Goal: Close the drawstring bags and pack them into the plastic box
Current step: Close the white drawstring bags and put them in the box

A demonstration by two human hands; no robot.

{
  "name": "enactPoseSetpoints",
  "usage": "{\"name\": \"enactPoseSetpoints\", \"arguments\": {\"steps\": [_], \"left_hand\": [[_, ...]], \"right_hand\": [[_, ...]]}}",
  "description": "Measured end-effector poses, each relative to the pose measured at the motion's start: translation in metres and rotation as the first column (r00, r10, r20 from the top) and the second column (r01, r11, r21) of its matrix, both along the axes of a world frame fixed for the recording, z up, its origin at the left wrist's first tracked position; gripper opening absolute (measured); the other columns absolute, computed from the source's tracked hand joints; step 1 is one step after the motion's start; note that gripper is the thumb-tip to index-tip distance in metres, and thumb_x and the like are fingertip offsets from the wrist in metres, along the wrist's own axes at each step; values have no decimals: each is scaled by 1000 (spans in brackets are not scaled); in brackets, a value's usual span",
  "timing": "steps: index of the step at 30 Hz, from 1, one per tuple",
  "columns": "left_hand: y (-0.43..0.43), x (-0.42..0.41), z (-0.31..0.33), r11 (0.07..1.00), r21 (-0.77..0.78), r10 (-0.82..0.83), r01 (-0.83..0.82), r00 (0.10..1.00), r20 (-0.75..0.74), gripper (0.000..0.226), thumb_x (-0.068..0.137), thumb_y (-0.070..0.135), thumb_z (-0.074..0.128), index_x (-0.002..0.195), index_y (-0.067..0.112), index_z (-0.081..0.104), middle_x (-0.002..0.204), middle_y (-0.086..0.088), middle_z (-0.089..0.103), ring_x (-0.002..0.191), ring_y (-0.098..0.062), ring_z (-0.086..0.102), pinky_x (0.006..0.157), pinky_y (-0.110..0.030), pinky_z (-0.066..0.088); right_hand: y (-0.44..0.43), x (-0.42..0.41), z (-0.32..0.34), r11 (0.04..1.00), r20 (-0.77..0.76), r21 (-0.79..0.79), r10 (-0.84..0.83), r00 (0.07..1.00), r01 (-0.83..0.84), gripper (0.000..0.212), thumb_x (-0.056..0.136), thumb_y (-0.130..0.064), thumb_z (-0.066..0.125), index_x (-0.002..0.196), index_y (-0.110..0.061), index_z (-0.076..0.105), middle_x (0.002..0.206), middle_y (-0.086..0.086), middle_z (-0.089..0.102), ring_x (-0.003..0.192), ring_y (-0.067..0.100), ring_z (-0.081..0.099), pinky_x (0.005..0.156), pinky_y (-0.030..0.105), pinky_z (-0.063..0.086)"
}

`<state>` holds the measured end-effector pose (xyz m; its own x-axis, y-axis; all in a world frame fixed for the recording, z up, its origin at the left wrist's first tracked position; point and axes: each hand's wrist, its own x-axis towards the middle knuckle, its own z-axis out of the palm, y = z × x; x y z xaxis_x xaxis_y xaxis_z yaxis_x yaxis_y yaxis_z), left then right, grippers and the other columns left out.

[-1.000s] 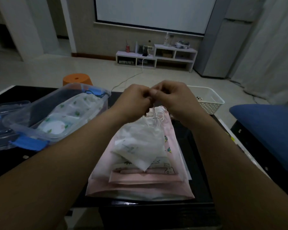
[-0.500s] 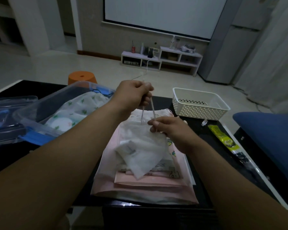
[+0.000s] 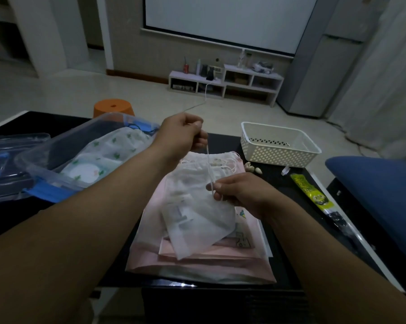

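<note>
A person at a dark tabletop (image 3: 281, 192) cinches a white bag (image 3: 197, 218), the left hand (image 3: 183, 134) raised with finger and thumb pinched tight on the cord (image 3: 208, 164), the right hand (image 3: 241, 192) lower, fingers curled and nipping the bag's neck where the cord runs in. The cord stands taut between the two hands. The bag hangs from the right hand and droops onto a pile (image 3: 197, 265) of pink bags lying flat near the tabletop's front edge, their mouths seemingly not yet drawn. The box (image 3: 57, 148) sits open to the left, tilted, with one packed bag (image 3: 108, 150) inside; a white basket (image 3: 279, 155) stands at the far right. To finish the step well, the pull probably wants to run straight along the cord's line while the right hand braces the neck, so the thin fabric gathers evenly rather than bunching on one side. The bag looks light and limp, so a steady draw should do; a jerk could lift it off the pile or disturb the bags beneath. Once the mouth is shut, the box is a short reach left.
</note>
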<state>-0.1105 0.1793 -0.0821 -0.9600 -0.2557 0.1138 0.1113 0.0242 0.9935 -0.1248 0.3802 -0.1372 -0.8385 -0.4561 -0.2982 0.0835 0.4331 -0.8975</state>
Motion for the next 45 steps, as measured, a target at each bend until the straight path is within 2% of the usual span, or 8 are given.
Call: {"name": "enactPoseSetpoints", "arguments": {"steps": [8,12,15,18,21,30,38,45], "left_hand": [[17,4,7,990,16,-138,141,985,-104,22,110,12,47,127,7,59,101,-13,72,80,-13,74,74,-23,60],[17,6,-5,963,-229,-144,142,990,6,44,106,29,56,148,21,44,113,-4,69,93,-19,74,81,-33,63],[11,18,-29,762,-643,98,-84,995,-13,27,103,45,57,119,23,55,97,4,65,87,-15,64,78,-35,55],[13,36,-54,620,-767,-57,164,985,164,35,100,57,54,98,22,57,89,2,66,85,-21,62,78,-39,51],[11,46,-69,476,-836,-205,271,959,193,31,99,49,63,116,23,62,112,4,63,106,-17,58,95,-40,49],[9,44,-76,607,-723,-179,330,943,280,28,102,43,60,89,18,57,83,3,65,78,-18,61,66,-32,45],[10,35,-82,647,-712,-260,272,957,129,17,105,35,57,115,23,62,115,7,68,107,-12,62,92,-34,51],[14,31,-87,493,-868,-181,54,983,-42,20,108,38,45,93,25,48,89,4,69,81,-26,62,70,-44,49]], "right_hand": [[-25,20,12,967,-309,233,177,935,-106,28,104,-36,61,113,-18,81,97,-2,76,94,17,69,87,31,55],[-22,18,8,996,-234,58,75,969,-62,26,105,-28,57,111,-19,81,107,2,76,98,19,67,93,34,53],[-11,7,5,991,-132,-102,-97,986,84,28,104,-21,59,101,-4,80,80,-4,73,85,15,62,81,31,46],[2,-5,-1,981,-10,-162,-108,994,105,34,103,-16,60,74,-6,75,75,0,72,85,22,61,84,39,45],[7,-7,-1,978,88,-180,-95,992,109,30,103,-13,58,101,12,74,84,3,77,96,24,69,99,46,51],[3,-6,-5,999,-83,42,4,997,-1,38,104,-22,59,75,-20,83,105,5,79,98,24,68,91,39,52],[-3,-5,-6,995,-152,80,65,986,-53,28,103,-23,62,87,-10,80,81,6,69,82,24,58,80,41,43],[1,-7,-6,1000,-144,25,-11,990,15,33,102,-25,64,75,-23,82,98,6,79,98,24,71,88,40,53]]}}
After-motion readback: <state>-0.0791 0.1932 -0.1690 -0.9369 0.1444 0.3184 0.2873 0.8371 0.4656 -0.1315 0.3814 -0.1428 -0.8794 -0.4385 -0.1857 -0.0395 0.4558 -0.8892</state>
